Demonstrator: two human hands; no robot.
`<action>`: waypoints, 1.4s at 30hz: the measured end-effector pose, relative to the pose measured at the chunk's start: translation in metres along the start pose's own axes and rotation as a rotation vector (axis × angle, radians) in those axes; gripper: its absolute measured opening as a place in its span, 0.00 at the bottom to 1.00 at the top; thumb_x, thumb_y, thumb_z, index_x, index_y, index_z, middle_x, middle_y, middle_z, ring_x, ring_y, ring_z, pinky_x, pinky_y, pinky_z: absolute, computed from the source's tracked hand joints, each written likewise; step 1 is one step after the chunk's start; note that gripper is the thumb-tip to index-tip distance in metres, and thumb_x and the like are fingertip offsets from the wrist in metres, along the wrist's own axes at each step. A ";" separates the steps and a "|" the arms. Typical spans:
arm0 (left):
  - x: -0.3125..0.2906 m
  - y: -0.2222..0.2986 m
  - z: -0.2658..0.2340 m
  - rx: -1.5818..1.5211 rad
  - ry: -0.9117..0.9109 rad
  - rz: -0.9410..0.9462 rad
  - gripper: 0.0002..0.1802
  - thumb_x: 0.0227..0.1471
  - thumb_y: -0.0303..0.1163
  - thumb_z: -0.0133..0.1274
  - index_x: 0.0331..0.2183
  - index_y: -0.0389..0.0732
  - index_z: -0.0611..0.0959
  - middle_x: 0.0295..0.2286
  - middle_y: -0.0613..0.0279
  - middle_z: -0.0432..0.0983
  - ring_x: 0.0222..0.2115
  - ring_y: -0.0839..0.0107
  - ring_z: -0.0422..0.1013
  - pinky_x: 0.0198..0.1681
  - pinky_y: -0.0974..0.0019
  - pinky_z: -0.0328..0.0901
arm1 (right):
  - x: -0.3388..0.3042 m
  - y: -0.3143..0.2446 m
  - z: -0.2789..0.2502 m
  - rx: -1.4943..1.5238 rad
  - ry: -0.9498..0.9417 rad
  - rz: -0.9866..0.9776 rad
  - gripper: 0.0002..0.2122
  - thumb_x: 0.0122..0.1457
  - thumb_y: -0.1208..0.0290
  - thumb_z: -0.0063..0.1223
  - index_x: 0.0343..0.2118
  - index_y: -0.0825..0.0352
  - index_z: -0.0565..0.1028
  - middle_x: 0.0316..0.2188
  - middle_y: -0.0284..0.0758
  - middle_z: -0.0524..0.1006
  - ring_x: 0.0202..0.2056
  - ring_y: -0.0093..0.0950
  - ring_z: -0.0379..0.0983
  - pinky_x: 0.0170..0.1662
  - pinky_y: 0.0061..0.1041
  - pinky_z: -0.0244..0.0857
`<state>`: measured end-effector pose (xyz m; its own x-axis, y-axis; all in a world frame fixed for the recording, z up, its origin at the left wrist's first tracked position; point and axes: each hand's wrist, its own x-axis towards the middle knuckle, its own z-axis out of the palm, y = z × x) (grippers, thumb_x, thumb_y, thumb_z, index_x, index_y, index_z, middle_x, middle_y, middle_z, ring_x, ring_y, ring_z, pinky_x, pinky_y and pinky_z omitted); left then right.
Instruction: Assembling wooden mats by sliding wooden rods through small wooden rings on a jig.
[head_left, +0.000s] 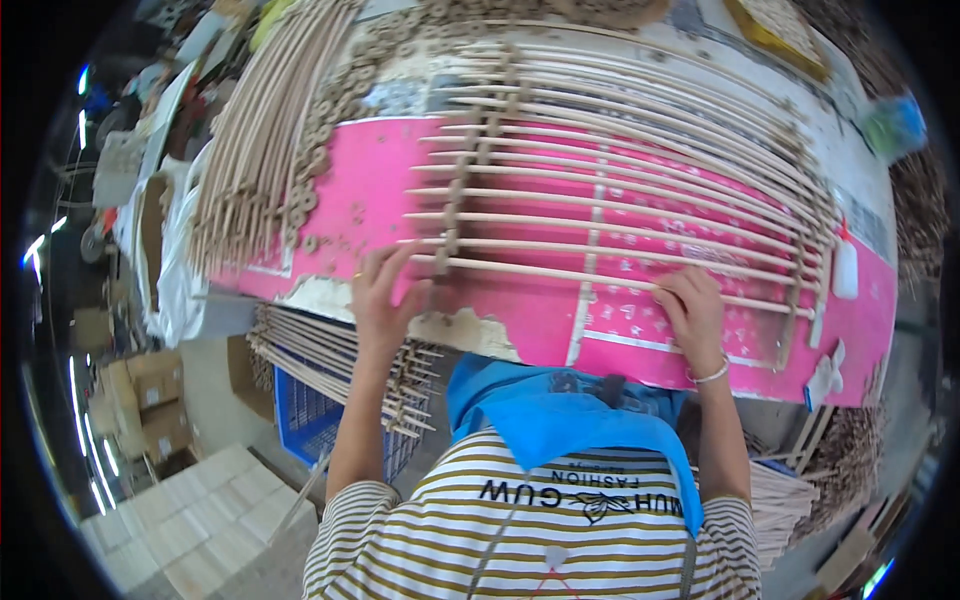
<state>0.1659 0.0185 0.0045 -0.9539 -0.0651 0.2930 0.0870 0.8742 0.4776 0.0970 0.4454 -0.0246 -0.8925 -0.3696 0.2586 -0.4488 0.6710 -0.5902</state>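
Pale wooden rods (pixel 600 218) with pointed left ends lie side by side in a ladder-like row, passing through narrow crosspieces near both ends. My right hand (pixel 692 312) pinches the nearest rod (pixel 545 273) right of its middle, thumb and fingertips closed on it. By the left tips of the nearest rods is my left hand (pixel 380 298), its fingertips at the rod ends and its thumb held apart. Whether those fingertips press on a rod is too blurred to tell. Beneath the row spreads a bright pink sheet (pixel 350 160) on the table.
Left on the table lie a bundle of pointed rods (pixel 262 150) and many small brown rings (pixel 308 195). A white squeeze bottle (pixel 846 268) stands at the right, near a greenish-blue cup (pixel 895 128). Below the table's left edge are more assembled rods (pixel 320 365) and a blue crate (pixel 308 415).
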 end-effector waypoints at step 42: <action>0.005 0.042 0.032 0.161 -0.103 0.278 0.26 0.53 0.34 0.65 0.54 0.41 0.84 0.48 0.52 0.77 0.49 0.51 0.72 0.56 0.49 0.62 | -0.014 0.011 0.018 0.086 0.173 -0.090 0.11 0.59 0.62 0.64 0.40 0.61 0.79 0.38 0.34 0.75 0.46 0.34 0.72 0.50 0.37 0.66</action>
<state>0.1559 0.0705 0.0000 -0.9248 0.2279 0.3046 0.3089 0.9172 0.2515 0.1050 0.4467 -0.0485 -0.8469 -0.3044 0.4360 -0.5279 0.5800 -0.6204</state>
